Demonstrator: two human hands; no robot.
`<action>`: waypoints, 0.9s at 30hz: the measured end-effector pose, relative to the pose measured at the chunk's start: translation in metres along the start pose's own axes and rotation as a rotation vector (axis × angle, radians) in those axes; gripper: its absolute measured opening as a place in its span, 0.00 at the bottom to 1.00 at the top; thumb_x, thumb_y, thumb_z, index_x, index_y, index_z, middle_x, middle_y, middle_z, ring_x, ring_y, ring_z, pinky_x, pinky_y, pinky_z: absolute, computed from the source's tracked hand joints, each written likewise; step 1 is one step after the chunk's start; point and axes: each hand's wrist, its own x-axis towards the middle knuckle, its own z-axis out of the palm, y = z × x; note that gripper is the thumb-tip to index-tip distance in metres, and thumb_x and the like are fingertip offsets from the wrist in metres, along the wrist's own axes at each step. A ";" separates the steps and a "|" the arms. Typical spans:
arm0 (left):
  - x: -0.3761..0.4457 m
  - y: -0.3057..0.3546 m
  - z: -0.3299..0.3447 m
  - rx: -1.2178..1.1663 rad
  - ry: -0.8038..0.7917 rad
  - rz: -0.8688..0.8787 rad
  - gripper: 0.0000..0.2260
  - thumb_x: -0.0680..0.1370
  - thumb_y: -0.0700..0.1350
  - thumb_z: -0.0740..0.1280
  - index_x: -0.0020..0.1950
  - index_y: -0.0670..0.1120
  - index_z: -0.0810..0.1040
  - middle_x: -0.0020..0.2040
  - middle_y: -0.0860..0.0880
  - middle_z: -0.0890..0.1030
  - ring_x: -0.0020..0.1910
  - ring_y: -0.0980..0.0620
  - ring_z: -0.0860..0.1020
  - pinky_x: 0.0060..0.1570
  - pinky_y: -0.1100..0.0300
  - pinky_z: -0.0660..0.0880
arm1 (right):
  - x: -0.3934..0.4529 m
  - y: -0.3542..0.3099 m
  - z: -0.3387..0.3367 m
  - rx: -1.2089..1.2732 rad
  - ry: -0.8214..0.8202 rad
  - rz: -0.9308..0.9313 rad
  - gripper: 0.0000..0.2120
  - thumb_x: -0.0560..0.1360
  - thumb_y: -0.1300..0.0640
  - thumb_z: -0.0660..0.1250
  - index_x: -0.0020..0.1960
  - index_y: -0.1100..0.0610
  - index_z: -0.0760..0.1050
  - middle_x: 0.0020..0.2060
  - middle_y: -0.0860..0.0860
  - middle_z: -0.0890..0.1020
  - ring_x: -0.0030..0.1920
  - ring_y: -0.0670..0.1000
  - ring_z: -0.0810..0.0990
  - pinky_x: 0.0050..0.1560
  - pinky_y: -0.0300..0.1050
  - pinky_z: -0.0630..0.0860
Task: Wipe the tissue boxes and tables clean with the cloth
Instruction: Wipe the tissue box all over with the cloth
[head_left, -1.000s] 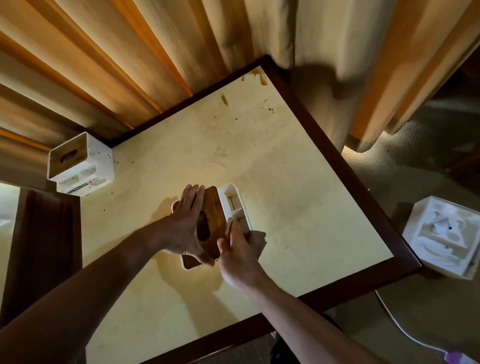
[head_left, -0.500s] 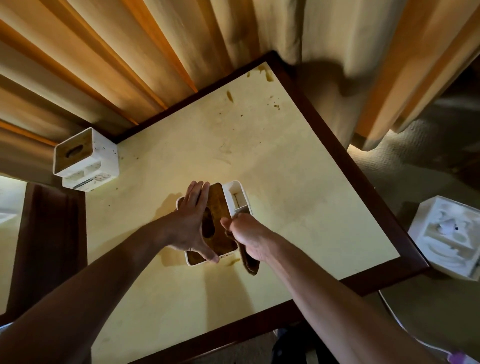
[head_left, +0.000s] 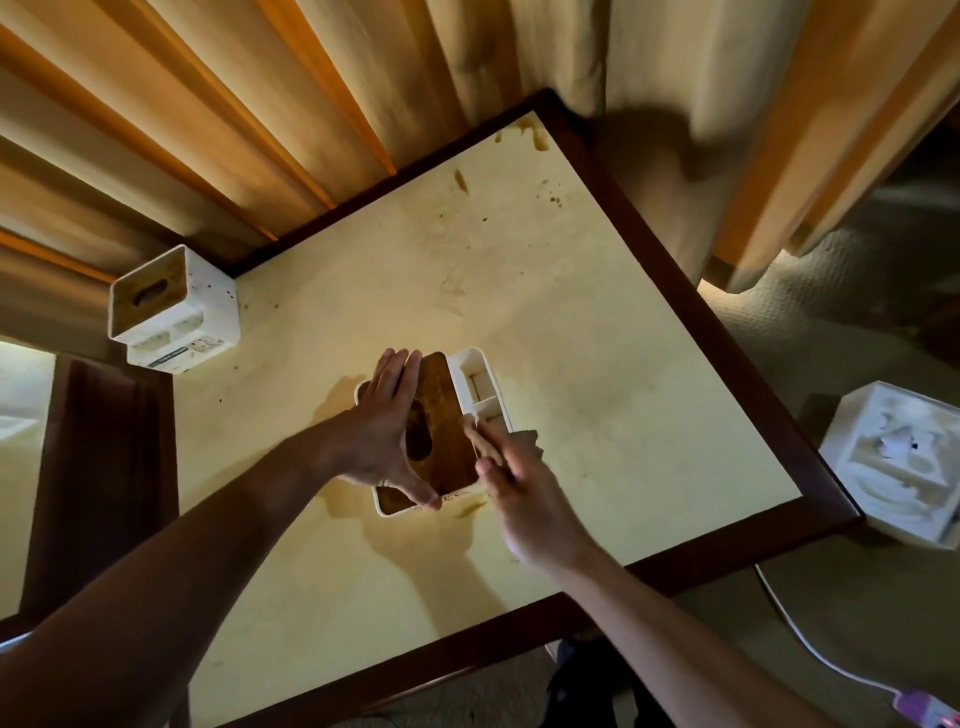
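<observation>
- Cream table (head_left: 597, 364), dark-rimmed, before curtains (head_left: 260, 130); stains remain.
- Tissue box (head_left: 441, 431) at table centre, unmoved.
- Left hand (head_left: 382, 441), fingers straight, still steadies it.
- Right hand (head_left: 524, 499) has swung back beside the box, pressing the cloth (head_left: 522, 439); grip blurred.

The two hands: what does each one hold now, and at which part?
The left hand steadies the tissue box, fingers flat along its left edge and thumb at the near corner. The right hand presses the cloth against the box's right side.
</observation>
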 end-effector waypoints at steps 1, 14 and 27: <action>0.001 -0.001 0.000 -0.009 0.002 0.005 0.76 0.53 0.71 0.79 0.74 0.53 0.20 0.74 0.57 0.22 0.73 0.52 0.23 0.76 0.47 0.43 | -0.004 -0.005 -0.009 0.056 0.009 0.001 0.21 0.84 0.58 0.56 0.75 0.46 0.62 0.63 0.45 0.72 0.52 0.34 0.74 0.51 0.24 0.68; -0.016 -0.008 0.025 -0.293 0.134 -0.176 0.78 0.49 0.74 0.77 0.75 0.51 0.23 0.76 0.57 0.26 0.77 0.52 0.30 0.78 0.43 0.44 | -0.003 -0.019 -0.059 0.301 0.299 0.041 0.16 0.83 0.53 0.58 0.70 0.50 0.71 0.52 0.37 0.77 0.60 0.45 0.76 0.65 0.43 0.71; -0.019 0.035 0.053 -0.784 0.479 -0.623 0.77 0.43 0.79 0.71 0.78 0.54 0.30 0.81 0.43 0.42 0.80 0.44 0.39 0.74 0.32 0.48 | 0.002 0.004 -0.033 0.342 0.314 0.105 0.13 0.83 0.55 0.59 0.64 0.51 0.76 0.53 0.47 0.82 0.51 0.42 0.80 0.52 0.34 0.77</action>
